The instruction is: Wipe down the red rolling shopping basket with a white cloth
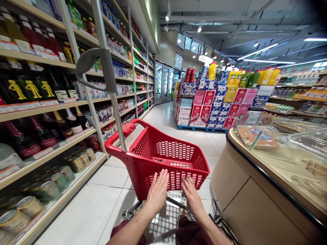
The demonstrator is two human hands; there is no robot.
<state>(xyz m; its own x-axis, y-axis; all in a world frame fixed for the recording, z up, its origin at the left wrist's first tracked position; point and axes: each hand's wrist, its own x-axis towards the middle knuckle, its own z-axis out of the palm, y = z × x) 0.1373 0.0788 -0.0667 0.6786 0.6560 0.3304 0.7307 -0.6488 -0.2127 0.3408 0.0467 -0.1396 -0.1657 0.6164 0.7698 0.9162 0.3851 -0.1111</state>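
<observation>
Red cart: a bright red shopping cart (139, 170) is on the floor just ahead, turned sideways, handle on the left. Its sides have rows of little holes. A gray pole (119, 126) with a gray loop (108, 69) sticks up by the handle.
Hands: 2 hands reach to the cart's near side. The left hand (158, 187) is flat, fingers straight and close together. The right hand (190, 192) is loose, its fingertips blurry. I cannot tell if they touch the cart.
Basket: light shines through the holes in the basket (167, 134).
Shelves: the left shelf (46, 110) has bottles (33, 85) and cans (51, 189).
Boxes: juice bottles (238, 76) stand on piled boxes (200, 112).
Counter: the round-cornered counter (237, 190) holds a food pack (260, 136); its rim is dark.
Room: white floor (97, 200) runs between shelf and boxes. Black cords (222, 221) lie beside the counter.
</observation>
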